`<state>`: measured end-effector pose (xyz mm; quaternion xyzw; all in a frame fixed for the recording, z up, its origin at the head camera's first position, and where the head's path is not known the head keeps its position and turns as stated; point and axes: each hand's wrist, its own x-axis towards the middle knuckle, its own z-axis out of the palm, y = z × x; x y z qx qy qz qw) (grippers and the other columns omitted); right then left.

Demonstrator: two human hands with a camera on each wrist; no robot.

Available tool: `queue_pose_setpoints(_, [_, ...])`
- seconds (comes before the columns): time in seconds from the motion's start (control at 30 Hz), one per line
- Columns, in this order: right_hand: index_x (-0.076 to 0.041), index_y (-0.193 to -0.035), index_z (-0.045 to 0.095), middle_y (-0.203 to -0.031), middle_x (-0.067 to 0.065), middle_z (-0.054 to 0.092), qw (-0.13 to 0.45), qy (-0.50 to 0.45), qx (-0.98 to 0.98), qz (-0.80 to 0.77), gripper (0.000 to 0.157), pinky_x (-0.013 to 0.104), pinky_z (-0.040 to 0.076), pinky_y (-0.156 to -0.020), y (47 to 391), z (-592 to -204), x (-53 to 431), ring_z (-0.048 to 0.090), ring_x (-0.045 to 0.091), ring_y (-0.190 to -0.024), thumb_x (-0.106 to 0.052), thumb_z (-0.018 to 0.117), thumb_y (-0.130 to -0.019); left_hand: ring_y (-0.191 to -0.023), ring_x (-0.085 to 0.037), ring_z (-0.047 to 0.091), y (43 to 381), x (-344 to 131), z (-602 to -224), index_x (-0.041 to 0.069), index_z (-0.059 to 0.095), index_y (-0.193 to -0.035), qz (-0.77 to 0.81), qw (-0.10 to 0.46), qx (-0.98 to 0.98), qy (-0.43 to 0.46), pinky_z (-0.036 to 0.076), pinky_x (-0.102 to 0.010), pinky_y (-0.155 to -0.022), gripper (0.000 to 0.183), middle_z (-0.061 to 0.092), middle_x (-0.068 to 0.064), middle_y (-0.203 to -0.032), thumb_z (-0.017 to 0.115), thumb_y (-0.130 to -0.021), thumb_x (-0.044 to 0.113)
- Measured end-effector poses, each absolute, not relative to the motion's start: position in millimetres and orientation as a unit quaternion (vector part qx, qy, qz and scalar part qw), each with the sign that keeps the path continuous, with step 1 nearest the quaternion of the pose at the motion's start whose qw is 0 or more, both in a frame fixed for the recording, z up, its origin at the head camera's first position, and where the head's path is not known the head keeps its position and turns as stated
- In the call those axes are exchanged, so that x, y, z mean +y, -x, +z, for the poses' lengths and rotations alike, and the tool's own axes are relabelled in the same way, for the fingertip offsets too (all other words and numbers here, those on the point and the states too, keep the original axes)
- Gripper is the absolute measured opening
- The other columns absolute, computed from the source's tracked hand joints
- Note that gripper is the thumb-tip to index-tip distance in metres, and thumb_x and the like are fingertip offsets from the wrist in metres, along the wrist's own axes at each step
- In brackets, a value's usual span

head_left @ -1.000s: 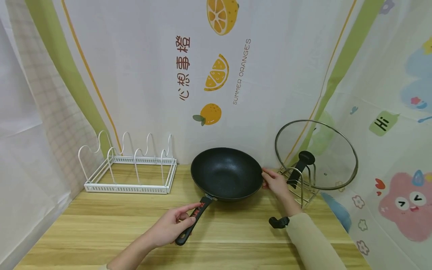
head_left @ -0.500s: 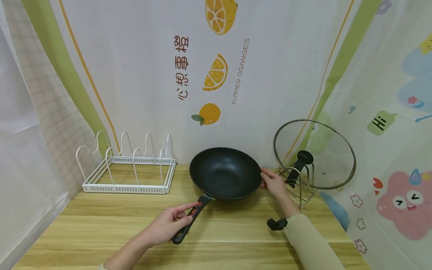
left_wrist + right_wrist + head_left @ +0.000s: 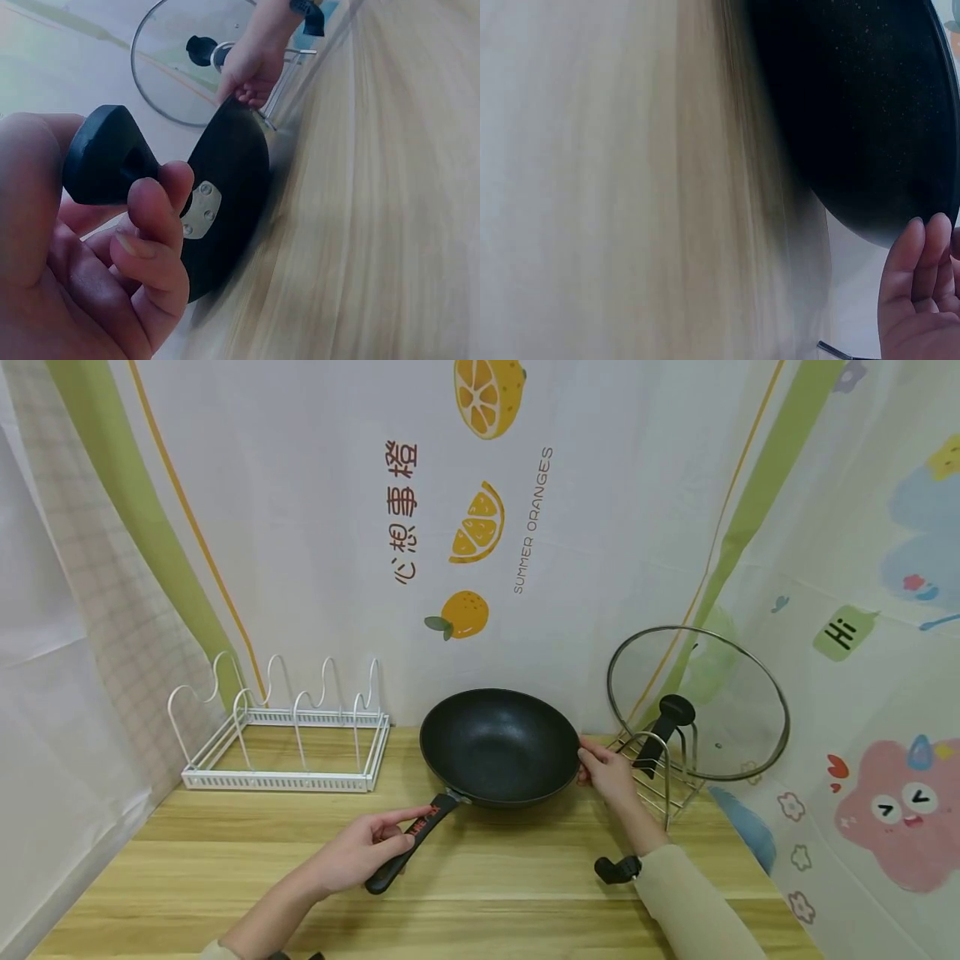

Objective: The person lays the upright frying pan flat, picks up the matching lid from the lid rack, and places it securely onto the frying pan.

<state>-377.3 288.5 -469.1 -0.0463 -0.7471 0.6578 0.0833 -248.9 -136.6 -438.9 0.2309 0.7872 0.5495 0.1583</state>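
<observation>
A black wok [image 3: 498, 747] is on the wooden tabletop in the head view, its bowl facing up and slightly toward me. My left hand [image 3: 356, 857] grips its black handle [image 3: 427, 822], which points to the front left. The handle's end [image 3: 105, 157] shows between thumb and fingers in the left wrist view, with the riveted metal bracket [image 3: 202, 214] beyond. On the far right, my right hand [image 3: 611, 779] pinches the wok's rim between thumb and fingers. The right wrist view has the wok's dark outer side [image 3: 862, 112] above the right fingers [image 3: 904, 270].
To the left stands a white wire rack [image 3: 285, 783] with several upright loops. A glass lid [image 3: 720, 693] with a black knob leans in a metal wire stand [image 3: 667, 789] at the right, close to my right forearm. A printed curtain [image 3: 322, 543] hangs behind the table.
The wok's handle has swung a little to the left with my left hand on it. The bowl has turned slightly in place, while my right hand stays at the rim.
</observation>
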Motion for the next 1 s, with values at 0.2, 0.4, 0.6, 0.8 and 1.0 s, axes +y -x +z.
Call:
queue_pose_setpoints(0.2, [-0.006,-0.139,0.062,-0.07,-0.002,0.061,0.092,0.053,-0.742,0.662,0.04,0.025,0.057,-0.059,370.8,-470.8,282.2,0.061,0.009,-0.059,-0.018,0.063,-0.102,-0.071,-0.019,0.063,254.7,-147.5,-439.5,0.022,0.054,-0.148,0.543,0.162,0.793,-0.226,0.051,-0.027,-0.06,0.046,0.067,-0.016,-0.086,0.06,-0.103,0.025])
queue_pose_setpoints(0.4, [-0.003,-0.137,0.063,-0.071,-0.001,0.062,0.107,0.058,-0.742,0.66,0.038,0.025,0.057,-0.058,362.5,-469.8,275.4,0.06,0.009,-0.059,-0.018,0.062,-0.102,-0.069,-0.018,0.061,260.0,-158.0,-438.7,0.019,0.052,-0.15,0.561,0.183,0.777,-0.217,0.051,-0.027,-0.058,0.047,0.065,-0.014,-0.086,0.058,-0.103,0.024])
queue_pose_setpoints(0.6, [-0.001,-0.137,0.063,-0.071,0.0,0.063,0.12,0.062,-0.74,0.659,0.039,0.025,0.058,-0.059,354.6,-467.8,269.0,0.061,0.008,-0.058,-0.018,0.063,-0.101,-0.05,-0.014,0.056,266.9,-165.4,-441.4,0.018,0.048,-0.152,0.592,0.218,0.747,-0.208,0.051,-0.027,-0.047,0.049,0.064,-0.017,-0.083,0.056,-0.104,0.022])
queue_pose_setpoints(0.8, [-0.001,-0.137,0.062,-0.071,-0.002,0.062,0.128,0.068,-0.726,0.673,0.04,0.026,0.059,-0.059,349.4,-470.7,264.9,0.061,0.007,-0.058,-0.016,0.064,-0.101,-0.047,-0.013,0.052,273.7,-172.0,-443.6,0.021,0.052,-0.15,0.587,0.212,0.753,-0.207,0.049,-0.028,-0.043,0.046,0.063,-0.019,-0.084,0.055,-0.104,0.021])
queue_pose_setpoints(1.0, [0.003,-0.139,0.059,-0.07,-0.001,0.062,0.131,0.061,-0.705,0.694,0.042,0.029,0.06,-0.059,345.0,-471.9,261.4,0.062,0.007,-0.056,-0.013,0.064,-0.1,-0.05,-0.012,0.053,280.8,-179.6,-443.4,0.019,0.053,-0.149,0.58,0.209,0.758,-0.21,0.049,-0.029,-0.043,0.047,0.065,-0.021,-0.085,0.057,-0.103,0.02])
